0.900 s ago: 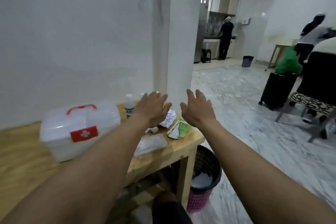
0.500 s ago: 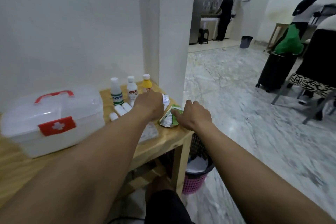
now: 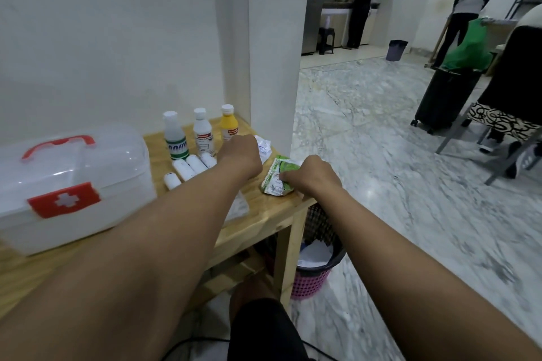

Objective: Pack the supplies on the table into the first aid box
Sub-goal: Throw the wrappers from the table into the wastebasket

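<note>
A white translucent first aid box (image 3: 73,184) with a red handle and a red cross latch stands shut at the left of the wooden table (image 3: 264,214). Behind my hands stand three bottles: green-labelled (image 3: 175,141), white (image 3: 203,132) and yellow (image 3: 228,123). Several white rolls (image 3: 187,168) lie in front of them. My left hand (image 3: 242,155) is curled, knuckles up, between the rolls and a white packet (image 3: 263,148); its fingers are hidden. My right hand (image 3: 312,177) pinches the green and white packets (image 3: 277,177) at the table's right end. A clear flat pack (image 3: 239,206) lies partly under my left forearm.
A white pillar (image 3: 272,53) rises right behind the table's right end. A pink and black wastebasket (image 3: 315,278) sits on the floor under that corner. Further off on the marble floor are a black suitcase (image 3: 443,99), a chair (image 3: 504,126) and two standing people.
Both hands have dropped from raised and spread to the tabletop. The right hand has closed on the green packets; the left has curled beside the white packet. The view has tilted down.
</note>
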Demonstrator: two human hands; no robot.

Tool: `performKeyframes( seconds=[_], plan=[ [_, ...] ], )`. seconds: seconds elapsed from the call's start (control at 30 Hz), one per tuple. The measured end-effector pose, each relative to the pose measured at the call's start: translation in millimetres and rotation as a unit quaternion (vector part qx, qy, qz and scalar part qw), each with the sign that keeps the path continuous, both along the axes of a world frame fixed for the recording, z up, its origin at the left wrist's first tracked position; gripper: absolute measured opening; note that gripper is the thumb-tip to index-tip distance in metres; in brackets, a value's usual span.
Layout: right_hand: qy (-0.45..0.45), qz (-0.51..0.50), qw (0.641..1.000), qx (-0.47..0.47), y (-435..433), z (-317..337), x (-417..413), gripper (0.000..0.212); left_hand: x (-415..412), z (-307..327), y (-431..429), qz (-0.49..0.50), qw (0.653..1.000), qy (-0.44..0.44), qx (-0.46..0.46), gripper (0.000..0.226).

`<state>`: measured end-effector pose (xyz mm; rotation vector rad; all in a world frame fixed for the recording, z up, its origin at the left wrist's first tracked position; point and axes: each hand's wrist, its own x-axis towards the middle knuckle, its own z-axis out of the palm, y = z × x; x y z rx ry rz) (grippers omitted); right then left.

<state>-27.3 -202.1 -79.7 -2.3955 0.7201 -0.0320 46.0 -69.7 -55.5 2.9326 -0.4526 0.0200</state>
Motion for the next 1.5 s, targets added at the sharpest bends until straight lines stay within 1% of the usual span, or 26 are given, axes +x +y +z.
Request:
performKeyframes(
  seconds=[0.07,0.13,0.17,0.3,0.4,0.47,0.53,0.63,0.7,0.77,0.8,0.83,0.87,0.93,1.0,1.07,1.13,1.2,1.23,1.27,1.4,1.5],
  plan=[
    [-0.004,-0.014,0.999,0.031,-4,1,1,0.030,2,2,-1,0.015,0.999,0.025,-0.028,0.027],
    [-0.010,-0.025,0.998,0.056,-9,1,1,0.029,4,4,-2,0.037,0.997,0.041,-0.059,0.033],
    [-0.014,-0.031,0.997,0.066,-11,2,1,0.029,6,5,-3,0.048,0.995,0.043,-0.074,0.032],
    [-0.042,-0.072,0.987,0.139,-23,7,2,0.025,11,6,-5,0.083,0.990,0.043,-0.106,0.012],
    [-0.056,-0.090,0.970,0.219,-30,12,1,0.017,13,13,-7,0.104,0.984,0.067,-0.129,0.013],
    [-0.060,-0.097,0.960,0.256,-35,17,-1,0.013,15,20,-10,0.105,0.982,0.078,-0.140,0.012],
    [-0.066,-0.102,0.956,0.268,-42,23,-2,0.012,17,26,-16,0.100,0.977,0.085,-0.167,0.009],
    [-0.081,-0.110,0.954,0.265,-58,30,-3,0.015,16,37,-30,0.111,0.961,0.083,-0.238,0.006],
    [-0.101,-0.121,0.954,0.256,-73,33,-4,0.015,18,42,-45,0.110,0.940,0.096,-0.309,0.008],
    [-0.122,-0.134,0.953,0.245,-89,32,-3,0.012,22,45,-64,0.107,0.904,0.147,-0.387,0.017],
    [-0.129,-0.140,0.952,0.238,-98,29,-2,0.014,25,44,-74,0.103,0.893,0.165,-0.406,0.020],
    [-0.130,-0.146,0.953,0.231,-107,25,-1,0.016,29,43,-84,0.095,0.894,0.172,-0.402,0.021],
    [-0.127,-0.153,0.954,0.223,-117,20,1,0.018,32,43,-94,0.087,0.903,0.170,-0.385,0.023],
    [-0.110,-0.170,0.957,0.205,-136,5,6,0.019,42,40,-113,0.063,0.933,0.146,-0.322,0.024],
    [-0.098,-0.187,0.959,0.189,-155,-13,13,0.030,52,34,-131,0.036,0.958,0.136,-0.248,0.023],
    [-0.095,-0.199,0.958,0.183,-172,-35,23,0.036,64,22,-150,0.007,0.974,0.140,-0.176,0.025],
    [-0.088,-0.211,0.956,0.183,-187,-58,35,0.032,78,5,-169,-0.029,0.985,0.139,-0.100,0.027],
    [-0.074,-0.227,0.954,0.183,-199,-81,47,0.017,93,-13,-190,-0.057,0.989,0.135,-0.036,0.030],
    [-0.069,-0.232,0.952,0.187,-205,-93,53,0.012,101,-22,-200,-0.069,0.989,0.133,-0.009,0.031],
    [-0.063,-0.235,0.951,0.193,-210,-105,59,0.011,109,-31,-209,-0.082,0.988,0.132,0.018,0.031],
    [-0.035,-0.231,0.952,0.199,-228,-153,81,0.033,141,-73,-243,-0.127,0.975,0.157,0.091,0.027],
    [-0.007,-0.224,0.954,0.201,-233,-188,92,0.034,164,-106,-260,-0.155,0.961,0.171,0.152,0.027]
  ],
)
